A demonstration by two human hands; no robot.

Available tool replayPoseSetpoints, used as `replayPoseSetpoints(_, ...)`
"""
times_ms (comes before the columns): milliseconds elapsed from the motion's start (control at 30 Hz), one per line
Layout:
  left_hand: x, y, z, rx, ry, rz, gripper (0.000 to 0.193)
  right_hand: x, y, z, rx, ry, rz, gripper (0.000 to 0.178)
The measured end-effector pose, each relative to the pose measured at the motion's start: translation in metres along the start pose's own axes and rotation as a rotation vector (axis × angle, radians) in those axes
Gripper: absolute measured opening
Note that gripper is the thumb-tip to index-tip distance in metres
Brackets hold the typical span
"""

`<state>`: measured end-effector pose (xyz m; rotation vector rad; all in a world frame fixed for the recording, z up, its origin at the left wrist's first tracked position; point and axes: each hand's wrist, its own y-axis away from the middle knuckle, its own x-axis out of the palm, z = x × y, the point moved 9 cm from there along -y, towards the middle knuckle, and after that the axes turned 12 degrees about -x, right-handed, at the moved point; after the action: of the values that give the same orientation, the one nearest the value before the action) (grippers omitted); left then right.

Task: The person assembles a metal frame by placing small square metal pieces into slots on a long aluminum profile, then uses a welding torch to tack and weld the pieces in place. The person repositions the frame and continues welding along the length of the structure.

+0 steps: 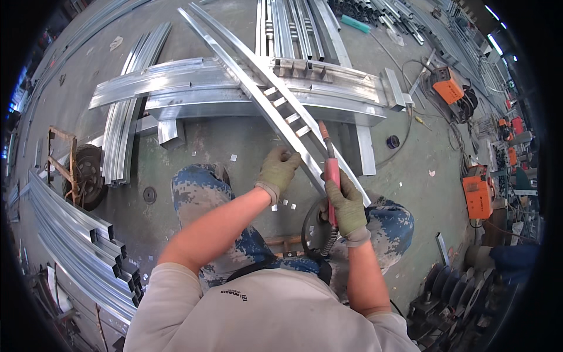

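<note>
My right hand (348, 206), in an olive glove, is closed around the red handle of a welding torch (333, 176). The torch's copper-coloured tip points away from me, beside a narrow frame of two long square metal tubes (267, 111). Between these rails sit several short metal crosspieces (292, 118). Just left of the near rail, my gloved left hand (277, 173) has its fingers curled in, the fingertips close to the rail. Whether a small piece is pinched there is hidden. The frame slants across wide metal beams (199, 110).
Stacked metal tubes (76, 234) lie at the left, near a rusty wheeled cart (88, 176). Orange machines (448, 88) stand on the right with cables along the floor. A dark round spool (393, 142) and small metal squares (233, 158) are on the floor.
</note>
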<state>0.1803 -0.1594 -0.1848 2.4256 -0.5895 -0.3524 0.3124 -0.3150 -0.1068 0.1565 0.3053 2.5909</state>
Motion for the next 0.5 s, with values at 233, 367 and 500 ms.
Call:
replayPoseSetpoints(233,0.029,0.039,-0.042,0.031,-0.208,0.485,0.062,0.01,-0.007,-0.006,0.028,0.159,0.034,0.05)
replayPoseSetpoints(367,0.04,0.027,-0.03,0.022,-0.162,0.538,0.061,0.012,-0.013,-0.012,0.049,0.226,0.016,0.049)
replayPoseSetpoints(500,0.046,0.021,-0.015,0.137,-0.098,0.443,0.057,0.013,-0.018,-0.021,0.061,0.228,0.017,0.05)
